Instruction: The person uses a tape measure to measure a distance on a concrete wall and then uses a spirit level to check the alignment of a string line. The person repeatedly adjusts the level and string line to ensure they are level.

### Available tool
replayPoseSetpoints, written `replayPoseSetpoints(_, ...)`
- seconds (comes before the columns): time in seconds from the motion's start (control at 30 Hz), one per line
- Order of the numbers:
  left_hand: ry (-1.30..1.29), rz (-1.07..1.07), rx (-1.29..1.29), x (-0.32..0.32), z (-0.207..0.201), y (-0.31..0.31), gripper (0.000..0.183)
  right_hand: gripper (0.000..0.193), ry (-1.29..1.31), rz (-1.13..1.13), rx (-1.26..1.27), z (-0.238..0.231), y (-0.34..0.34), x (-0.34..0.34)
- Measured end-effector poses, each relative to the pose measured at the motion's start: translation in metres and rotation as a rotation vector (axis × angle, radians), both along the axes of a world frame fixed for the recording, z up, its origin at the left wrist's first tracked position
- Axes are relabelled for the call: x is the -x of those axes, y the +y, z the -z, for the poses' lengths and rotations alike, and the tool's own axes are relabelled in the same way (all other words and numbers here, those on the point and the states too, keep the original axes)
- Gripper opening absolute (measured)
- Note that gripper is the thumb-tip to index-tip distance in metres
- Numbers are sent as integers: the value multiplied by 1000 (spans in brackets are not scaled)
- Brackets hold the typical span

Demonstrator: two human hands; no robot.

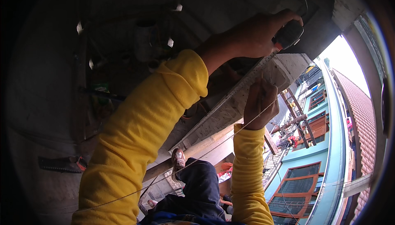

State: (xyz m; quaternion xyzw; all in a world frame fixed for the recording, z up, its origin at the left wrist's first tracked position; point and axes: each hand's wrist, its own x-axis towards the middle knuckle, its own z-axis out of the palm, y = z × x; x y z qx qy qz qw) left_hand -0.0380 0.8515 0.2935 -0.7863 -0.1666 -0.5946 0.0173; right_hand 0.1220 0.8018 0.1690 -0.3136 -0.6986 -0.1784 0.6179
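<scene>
My left hand (263, 31) reaches across to the upper right, its fingers wrapped round a black tape measure (290, 34) with a red part at its mouth. From it the thin blade (230, 93) appears to run down along the edge of a grey concrete beam (277, 72). Beside the beam's end face, below the tape measure, my right hand (260, 103) is closed in a pinch. A thin pencil (261, 77) seems to stick up from its fingers, its tip close to the concrete. Shadow hides part of the left fingers.
A thin string (210, 151) crosses the view below my right hand. My shoe (178, 161) is by a wooden pole (216, 140), high above the ground. A handsaw (61, 164) lies at left. Beyond stand scaffold poles (298, 120) and a turquoise building (306, 159).
</scene>
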Motion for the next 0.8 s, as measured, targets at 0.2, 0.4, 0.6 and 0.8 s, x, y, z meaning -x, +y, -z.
replayPoseSetpoints(0.2, 2, -6, -1, 5, 2, 1, 74, 10, 12, 52, -45, -1, -14, -2)
replayPoseSetpoints(0.4, -15, -14, 4, 10, 3, -1, 75, 14, 26, -52, -15, 4, -13, -2)
replayPoseSetpoints(0.6, -9, -13, 20, 14, 1, -5, 74, 9, -33, 28, -47, -2, -3, 2)
replayPoseSetpoints(0.8, -29, 1, 3, 13, 4, -4, 74, 9, -39, 36, -30, 3, 2, 1)
